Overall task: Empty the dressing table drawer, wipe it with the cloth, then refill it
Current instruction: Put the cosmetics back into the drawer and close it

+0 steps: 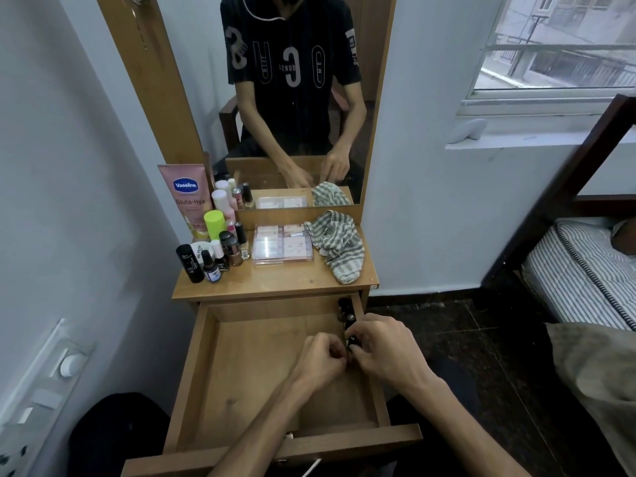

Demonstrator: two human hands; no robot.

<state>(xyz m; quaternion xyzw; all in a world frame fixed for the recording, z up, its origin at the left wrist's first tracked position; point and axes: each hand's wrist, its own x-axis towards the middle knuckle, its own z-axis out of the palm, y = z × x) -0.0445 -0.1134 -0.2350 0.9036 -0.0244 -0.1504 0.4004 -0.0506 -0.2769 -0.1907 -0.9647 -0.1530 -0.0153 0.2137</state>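
The worktop (275, 285) and the open drawer (254, 373) are warm honey-brown wood with a faint grain. On the worktop's right edge lies a cloth (339, 246) checked in grey-green and off-white. At the left edge stands a pink tube (187, 197) with a blue oval logo, a lime-green cap (214, 224), and small black bottles (192, 263). Mid-worktop sits a clear case (283, 246) showing pale pink and white panels. The small items (349, 321) at the drawer's right wall are black. The bed's mattress (578, 270) is striped white and dark grey; the floor (464, 339) is dark speckled.
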